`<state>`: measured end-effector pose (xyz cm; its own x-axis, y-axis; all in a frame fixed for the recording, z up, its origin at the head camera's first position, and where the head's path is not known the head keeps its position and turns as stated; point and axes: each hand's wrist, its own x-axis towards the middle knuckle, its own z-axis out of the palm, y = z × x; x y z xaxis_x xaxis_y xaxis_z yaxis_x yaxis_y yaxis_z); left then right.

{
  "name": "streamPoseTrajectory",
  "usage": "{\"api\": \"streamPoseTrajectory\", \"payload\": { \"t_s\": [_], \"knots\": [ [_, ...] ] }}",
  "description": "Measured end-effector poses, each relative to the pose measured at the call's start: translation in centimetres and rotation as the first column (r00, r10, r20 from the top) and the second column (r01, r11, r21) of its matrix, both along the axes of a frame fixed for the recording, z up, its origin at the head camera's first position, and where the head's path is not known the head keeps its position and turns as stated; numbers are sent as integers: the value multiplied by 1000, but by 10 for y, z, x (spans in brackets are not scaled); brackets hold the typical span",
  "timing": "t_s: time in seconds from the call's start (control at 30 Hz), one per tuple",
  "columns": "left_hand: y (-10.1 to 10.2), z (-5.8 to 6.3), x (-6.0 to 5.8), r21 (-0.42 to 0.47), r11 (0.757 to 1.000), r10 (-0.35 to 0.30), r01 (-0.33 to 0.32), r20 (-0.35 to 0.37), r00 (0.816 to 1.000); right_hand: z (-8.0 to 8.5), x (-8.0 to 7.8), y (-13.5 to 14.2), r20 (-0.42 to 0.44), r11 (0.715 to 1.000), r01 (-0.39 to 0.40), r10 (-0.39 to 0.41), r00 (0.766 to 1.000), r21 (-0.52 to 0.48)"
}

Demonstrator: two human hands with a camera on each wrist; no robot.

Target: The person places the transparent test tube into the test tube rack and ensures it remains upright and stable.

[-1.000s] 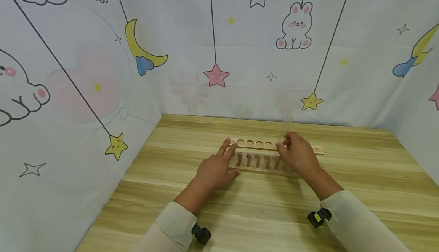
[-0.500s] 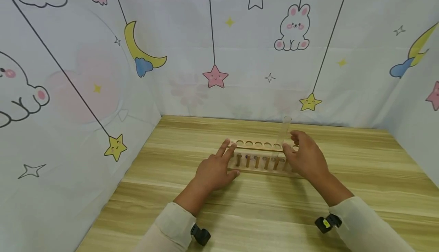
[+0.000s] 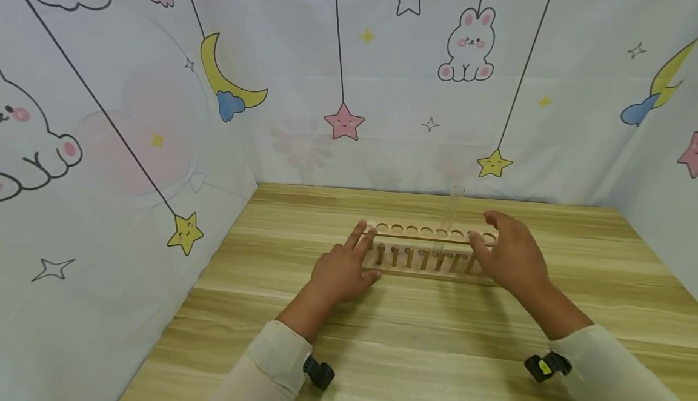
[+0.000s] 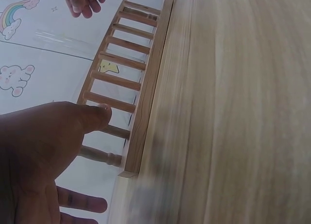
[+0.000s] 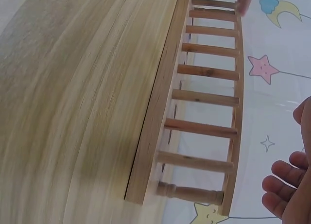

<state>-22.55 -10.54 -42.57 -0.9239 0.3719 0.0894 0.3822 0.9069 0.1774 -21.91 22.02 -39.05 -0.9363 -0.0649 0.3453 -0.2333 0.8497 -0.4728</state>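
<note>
A wooden test tube rack [image 3: 420,271] with a row of round holes and several upright pegs stands on the table. One clear test tube [image 3: 451,210] rises, slightly tilted, from a hole right of the middle. My left hand [image 3: 340,272] rests at the rack's left end, its fingers spread over the top board; in the left wrist view the thumb [image 4: 99,117] lies near the posts. My right hand [image 3: 515,258] is by the rack's right end, apart from the tube. Loosely bent fingers [image 5: 282,185] in the right wrist view hold nothing.
Wood-grain table [image 3: 425,340] surrounds the rack. White cloth [image 3: 294,146] printed with stars, moons and rabbits hangs behind the table and along its sides. Each sleeve cuff carries a small black camera, such as the left camera [image 3: 319,372].
My right hand has let go of the test tube and moved right along the rack. The tube stays in its hole. My left hand keeps its place at the left end.
</note>
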Motion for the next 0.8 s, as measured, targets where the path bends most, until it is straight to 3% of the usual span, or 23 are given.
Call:
{"api": "streamPoseTrajectory", "payload": {
  "t_s": [0.33, 0.8],
  "knots": [
    [-2, -4, -4, -29, 1000, 0, 0, -10, 1000, 2, 6, 22, -66, 999, 12, -9, 998, 45],
    [-9, -5, -8, -39, 999, -17, 16, -30, 999, 7, 19, 52, -37, 994, 88, -86, 996, 64]
  ]
}}
